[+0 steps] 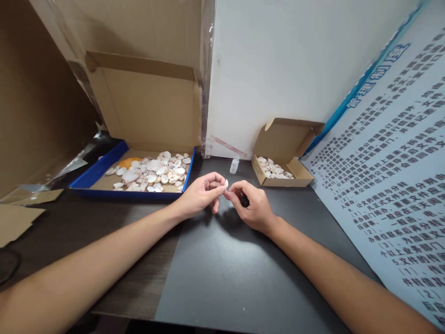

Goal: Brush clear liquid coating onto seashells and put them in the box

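Observation:
Between the thumb and fingers of my left hand (pixel 205 192) is a small white shell (pixel 226 183), held up over the dark mat. My right hand (pixel 252 204) is closed around a small black object (pixel 244 200), mostly hidden in the curled fingers; its exact kind does not show. The fingertips of both hands meet at the shell. Just beyond them a small whitish bottle (pixel 234 166) stands upright. A blue-sided cardboard box (pixel 130 195) with many loose shells (pixel 153 172) lies left of my hands, its lid raised.
A smaller open cardboard box (pixel 288 182) holding white shells stands at the back right. A white panel (pixel 264 69) rises behind, and a printed board (pixel 375 153) leans along the right. Flat cardboard pieces (pixel 21 222) lie at far left. A dark mat (pixel 222 278) covers the table's right part.

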A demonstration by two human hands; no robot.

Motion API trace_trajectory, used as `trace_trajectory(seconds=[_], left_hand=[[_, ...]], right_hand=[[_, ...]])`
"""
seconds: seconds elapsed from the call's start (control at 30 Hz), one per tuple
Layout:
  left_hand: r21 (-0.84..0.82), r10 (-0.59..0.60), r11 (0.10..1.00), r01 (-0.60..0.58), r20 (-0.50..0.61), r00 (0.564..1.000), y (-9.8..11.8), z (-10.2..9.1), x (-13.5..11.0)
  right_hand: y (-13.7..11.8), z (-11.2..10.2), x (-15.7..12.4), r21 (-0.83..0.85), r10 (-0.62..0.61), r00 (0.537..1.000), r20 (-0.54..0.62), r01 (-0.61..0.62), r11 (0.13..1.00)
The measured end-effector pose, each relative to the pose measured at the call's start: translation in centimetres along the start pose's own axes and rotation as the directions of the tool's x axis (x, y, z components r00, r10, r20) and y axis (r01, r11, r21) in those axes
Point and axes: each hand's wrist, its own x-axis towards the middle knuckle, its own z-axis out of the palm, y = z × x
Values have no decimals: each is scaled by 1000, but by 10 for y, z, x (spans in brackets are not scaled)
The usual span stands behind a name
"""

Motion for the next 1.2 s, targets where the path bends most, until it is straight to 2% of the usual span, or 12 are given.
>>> trace_trajectory(seconds=[0.53, 0.9, 1.2], left_hand=[[204, 78, 977, -61, -77, 994, 4, 8, -6], [493, 168, 864, -108, -80, 983, 5, 6, -9], [542, 206, 830, -133, -77, 975, 4, 4, -8]], right_hand=[[-6, -2, 0, 8, 15, 998, -60, -15, 1000], [-6, 1, 1, -76, -12, 995, -96, 5, 997], [-4, 0, 2, -68, -24, 998, -50, 20, 997]])
